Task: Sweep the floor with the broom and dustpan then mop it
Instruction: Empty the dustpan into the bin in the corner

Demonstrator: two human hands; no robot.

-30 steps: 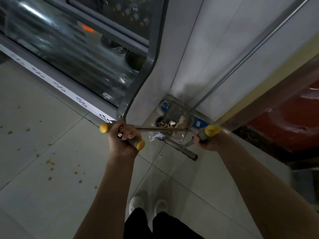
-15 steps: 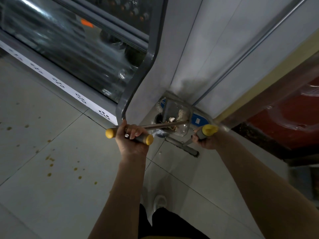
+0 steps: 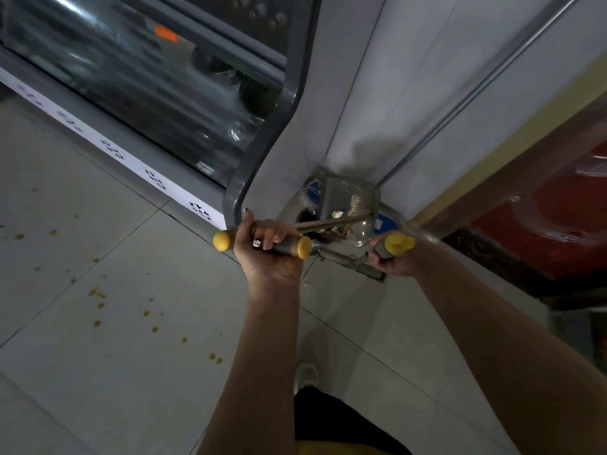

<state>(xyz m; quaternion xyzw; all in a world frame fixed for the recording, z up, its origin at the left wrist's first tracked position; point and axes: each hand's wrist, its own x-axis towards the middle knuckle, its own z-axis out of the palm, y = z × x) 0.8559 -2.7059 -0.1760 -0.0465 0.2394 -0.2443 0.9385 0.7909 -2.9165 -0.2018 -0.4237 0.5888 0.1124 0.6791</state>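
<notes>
My left hand (image 3: 267, 249) is shut around two grey handles with yellow end caps; one of them is the thin pole (image 3: 331, 222) running to the dustpan (image 3: 349, 205). The clear dustpan stands in the wall corner with scraps of litter inside. My right hand (image 3: 391, 262) grips the broom handle (image 3: 395, 243), also yellow-capped. The broom head (image 3: 356, 267) rests on the floor tiles just in front of the dustpan, between my two hands.
A glass-fronted display cabinet (image 3: 147, 87) with a white base strip runs along the left. Yellow-brown spots (image 3: 98, 295) dot the floor tiles at the left. A metal pipe (image 3: 486, 70) runs down the white wall, and a red door (image 3: 558, 218) lies right. My shoe (image 3: 307, 372) shows below.
My left hand with its two handles has shifted a little to the right, closer to the dustpan. The right hand and broom stay near the corner. The view has moved slightly.
</notes>
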